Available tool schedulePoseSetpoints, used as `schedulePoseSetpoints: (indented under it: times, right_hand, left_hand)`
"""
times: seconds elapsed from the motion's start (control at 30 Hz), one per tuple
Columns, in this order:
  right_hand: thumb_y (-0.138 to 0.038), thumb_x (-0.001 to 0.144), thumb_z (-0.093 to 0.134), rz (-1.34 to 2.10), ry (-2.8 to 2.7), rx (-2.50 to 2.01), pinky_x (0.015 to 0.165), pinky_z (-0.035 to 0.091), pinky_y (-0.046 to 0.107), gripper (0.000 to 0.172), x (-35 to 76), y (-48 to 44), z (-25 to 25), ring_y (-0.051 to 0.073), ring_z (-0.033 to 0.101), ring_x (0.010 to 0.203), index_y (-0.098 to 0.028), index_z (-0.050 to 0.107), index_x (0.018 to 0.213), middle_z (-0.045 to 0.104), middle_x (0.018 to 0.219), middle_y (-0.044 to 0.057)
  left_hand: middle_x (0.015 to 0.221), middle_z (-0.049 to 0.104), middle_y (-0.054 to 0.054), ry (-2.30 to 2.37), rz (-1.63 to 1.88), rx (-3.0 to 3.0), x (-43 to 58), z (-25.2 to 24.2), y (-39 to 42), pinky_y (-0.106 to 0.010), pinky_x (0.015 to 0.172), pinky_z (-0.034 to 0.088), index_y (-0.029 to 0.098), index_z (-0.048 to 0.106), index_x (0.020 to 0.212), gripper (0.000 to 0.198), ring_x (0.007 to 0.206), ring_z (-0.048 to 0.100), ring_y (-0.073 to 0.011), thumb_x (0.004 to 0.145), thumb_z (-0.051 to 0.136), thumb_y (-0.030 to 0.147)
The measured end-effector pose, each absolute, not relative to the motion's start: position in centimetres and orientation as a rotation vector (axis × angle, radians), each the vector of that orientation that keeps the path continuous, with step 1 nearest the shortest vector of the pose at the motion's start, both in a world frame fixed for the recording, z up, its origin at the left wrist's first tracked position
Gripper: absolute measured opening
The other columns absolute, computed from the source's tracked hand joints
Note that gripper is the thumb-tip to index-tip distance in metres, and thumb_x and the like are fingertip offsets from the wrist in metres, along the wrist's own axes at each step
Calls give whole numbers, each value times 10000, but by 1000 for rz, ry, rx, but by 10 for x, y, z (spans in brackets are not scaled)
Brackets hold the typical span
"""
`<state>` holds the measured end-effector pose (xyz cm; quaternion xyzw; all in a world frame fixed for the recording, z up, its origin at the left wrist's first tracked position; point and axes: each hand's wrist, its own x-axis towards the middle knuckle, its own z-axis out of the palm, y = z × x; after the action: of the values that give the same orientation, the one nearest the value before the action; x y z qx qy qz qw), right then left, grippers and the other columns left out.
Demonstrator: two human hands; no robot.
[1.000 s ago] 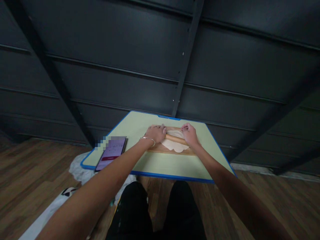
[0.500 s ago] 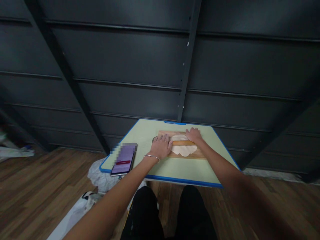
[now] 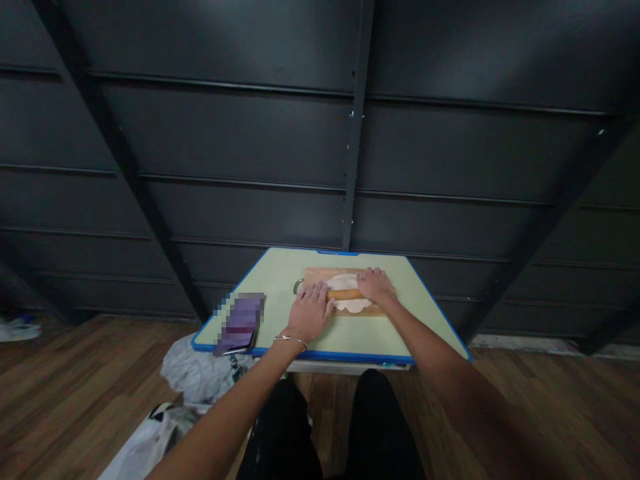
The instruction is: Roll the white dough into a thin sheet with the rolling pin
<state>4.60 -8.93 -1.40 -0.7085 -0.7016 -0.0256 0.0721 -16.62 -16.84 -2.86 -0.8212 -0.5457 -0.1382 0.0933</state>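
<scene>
Rolling pin [image 3: 344,294] lying across pale sheet [image 3: 353,306]

The step in hand is seeming to be a flattening of the sheet, which is looking like dough. It is lying on a wooden board [image 3: 315,273], and the board is sitting closer to the far edge of the worktop [image 3: 277,267] than to the near edge. The left hand [image 3: 309,310] is resting palm down over the left end of the pin, its fingers nearly straight. The right hand [image 3: 376,285] is covering the right end, fingers slightly bent. Whether either one is curling around the wood, I cannot tell.

In my judgement, a further stroke is calling for equal pressure from both sides, with the pin staying level.

About room: the sheet is reaching near the board's near edge, so a long pull toward the body is risking to run off it. Beyond the far edge, a dark wall [image 3: 265,217] is leaving little space. A phone [image 3: 241,321] is occupying the left near corner, well apart from the board; bare surface is showing between them, and also toward the right edge.
</scene>
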Motion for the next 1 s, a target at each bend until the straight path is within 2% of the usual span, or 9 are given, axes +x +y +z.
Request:
schedulePoseSetpoints:
  times: [0.13, 0.23, 0.5, 0.63, 0.7, 0.77, 0.9, 1.0]
  right_hand:
    - [-321, 1090, 309, -32, -2133, -2121, 1164, 329, 421, 512, 46, -105, -11, 312, 540, 1369, -103, 677, 1371, 633, 1450, 205]
    - [-332, 1094, 298, -12, -2056, -2135, 1164, 344, 417, 534, 45, -116, -10, 314, 504, 1420, -91, 620, 1445, 590, 1510, 199]
    - [-354, 1101, 312, -69, -2061, -2105, 1132, 391, 407, 511, 47, -134, -15, 311, 562, 1359, -105, 622, 1421, 623, 1466, 192]
    - [-344, 1100, 303, -90, -2088, -2069, 1140, 386, 425, 504, 50, -136, -21, 314, 553, 1350, -127, 632, 1414, 627, 1458, 185]
    - [-336, 1102, 279, -91, -2113, -2069, 1147, 376, 448, 522, 51, -137, -22, 323, 539, 1355, -106, 622, 1421, 615, 1465, 202]
    - [-336, 1101, 269, -110, -2133, -2058, 1150, 367, 483, 531, 54, -137, -23, 338, 503, 1387, -101, 611, 1433, 587, 1495, 209]
    - [-357, 1097, 300, -229, -2261, -1930, 1171, 321, 514, 517, 61, -130, -25, 346, 469, 1406, -141, 599, 1459, 576, 1504, 199]
    - [-385, 1105, 292, -279, -2378, -1831, 1188, 289, 495, 529, 67, -118, -29, 323, 496, 1375, -140, 588, 1468, 607, 1460, 199]
  left_hand:
    - [1585, 531, -173, -1604, -442, -2436, -167, -33, -178, -492, 1254, 343, 124, 486, 1584, 630, 1489, 479, -315, 1076, 282, 436]
    - [1590, 526, -173, -1589, -458, -2431, -167, -38, -183, -489, 1264, 334, 135, 468, 1596, 636, 1508, 457, -307, 1076, 289, 455]
    - [1617, 491, -179, -1578, -414, -2434, -166, -35, -200, -461, 1275, 307, 121, 517, 1537, 581, 1518, 443, -286, 1091, 313, 432]
    - [1474, 628, -195, -1633, -388, -2424, -159, -21, -190, -447, 1213, 380, 132, 602, 1421, 520, 1418, 552, -285, 1102, 277, 382]
    - [1415, 657, -216, -1682, -368, -2406, -154, -16, -174, -434, 1146, 436, 102, 532, 1488, 539, 1352, 604, -294, 1100, 270, 370]
    - [1444, 631, -237, -1749, -367, -2373, -149, -13, -155, -447, 1093, 472, 99, 447, 1564, 574, 1333, 618, -310, 1095, 266, 377]
    - [1501, 584, -252, -1858, -344, -2334, -143, -10, -126, -481, 1124, 444, 76, 543, 1483, 573, 1415, 537, -343, 1075, 290, 390]
    - [1461, 634, -183, -1870, -393, -2318, -142, -9, -119, -436, 1117, 454, 125, 635, 1365, 528, 1379, 559, -302, 1082, 260, 368]
